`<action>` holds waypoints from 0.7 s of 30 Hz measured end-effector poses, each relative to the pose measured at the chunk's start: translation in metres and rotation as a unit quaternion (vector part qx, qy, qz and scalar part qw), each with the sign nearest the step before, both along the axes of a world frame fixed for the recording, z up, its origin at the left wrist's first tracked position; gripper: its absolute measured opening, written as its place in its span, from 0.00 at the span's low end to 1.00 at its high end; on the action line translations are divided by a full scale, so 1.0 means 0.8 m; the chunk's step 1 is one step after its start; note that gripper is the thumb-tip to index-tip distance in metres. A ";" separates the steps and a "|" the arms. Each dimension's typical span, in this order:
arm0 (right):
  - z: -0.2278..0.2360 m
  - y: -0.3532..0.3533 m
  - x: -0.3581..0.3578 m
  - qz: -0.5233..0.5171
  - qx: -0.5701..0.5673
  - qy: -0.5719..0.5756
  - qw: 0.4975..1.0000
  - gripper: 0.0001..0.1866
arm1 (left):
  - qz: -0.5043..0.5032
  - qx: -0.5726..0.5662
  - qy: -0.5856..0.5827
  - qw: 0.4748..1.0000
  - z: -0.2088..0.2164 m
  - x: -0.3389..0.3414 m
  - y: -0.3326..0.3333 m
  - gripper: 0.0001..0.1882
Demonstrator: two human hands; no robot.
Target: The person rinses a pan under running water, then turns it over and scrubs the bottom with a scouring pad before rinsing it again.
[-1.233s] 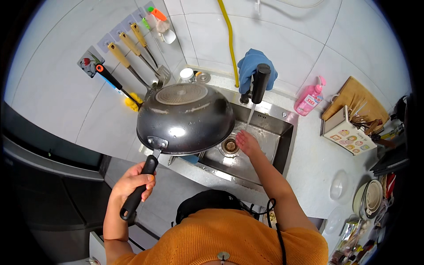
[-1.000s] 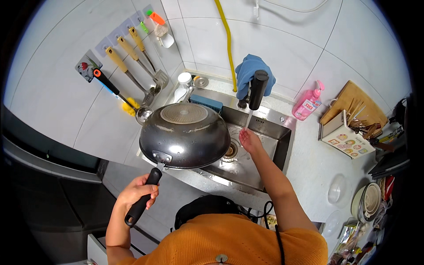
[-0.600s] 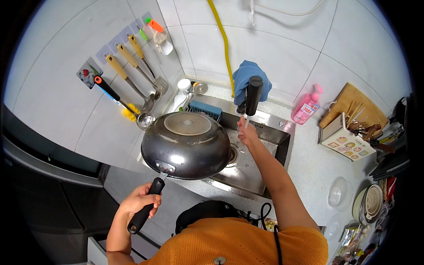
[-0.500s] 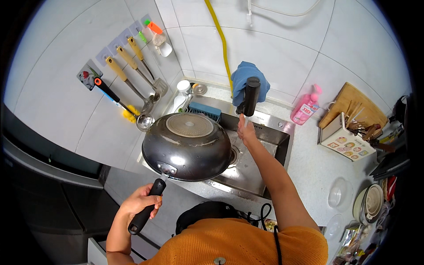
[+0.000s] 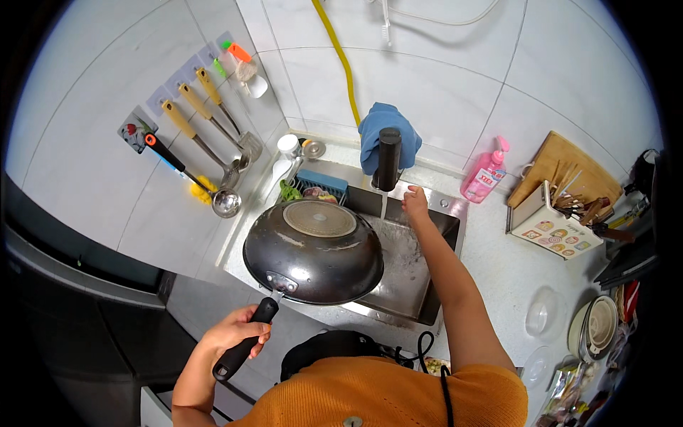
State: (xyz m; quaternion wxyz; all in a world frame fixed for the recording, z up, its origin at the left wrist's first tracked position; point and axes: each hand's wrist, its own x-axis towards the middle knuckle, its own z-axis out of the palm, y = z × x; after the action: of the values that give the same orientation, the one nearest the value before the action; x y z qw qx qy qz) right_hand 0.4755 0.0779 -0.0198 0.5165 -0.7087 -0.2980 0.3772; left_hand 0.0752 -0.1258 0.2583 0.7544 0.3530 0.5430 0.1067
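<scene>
My left hand [image 5: 240, 333] is wrapped round the black handle [image 5: 249, 341] of a dark metal wok [image 5: 313, 274]. The wok is upside down, its pale round base facing up, over the left part of the steel sink [image 5: 398, 302]; its inside is hidden. Just right of the black faucet [image 5: 388, 158], my right hand [image 5: 415, 201] is held with a finger stretched out and nothing visible in it. A stream of water [image 5: 384, 206] falls from the spout into the sink. A blue cloth [image 5: 395, 119] drapes over the faucet's back.
Behind the wok sits a blue rack [image 5: 324, 182] with a green item and a sponge-like thing. Pink pump bottle [image 5: 484, 176], cutting board [image 5: 538, 160] and utensil holder [image 5: 555, 224] stand at right. Ladles and spatulas [image 5: 206, 146] hang on the left wall.
The wok has shifted right and slightly nearer. My right hand has come out from under the faucet to its right, and the water stream now shows falling into the sink.
</scene>
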 end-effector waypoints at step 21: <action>0.052 0.077 0.004 0.068 0.012 -0.102 0.992 0.28 | 0.011 -0.022 -0.011 1.000 -0.015 0.008 -0.021 0.08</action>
State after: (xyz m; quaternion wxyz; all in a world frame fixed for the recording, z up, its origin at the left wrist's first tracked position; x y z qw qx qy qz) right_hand 0.4785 0.1397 0.0219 0.4651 -0.7155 -0.4011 0.3329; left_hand 0.0815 -0.1430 0.2463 0.7669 0.3287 0.5407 0.1069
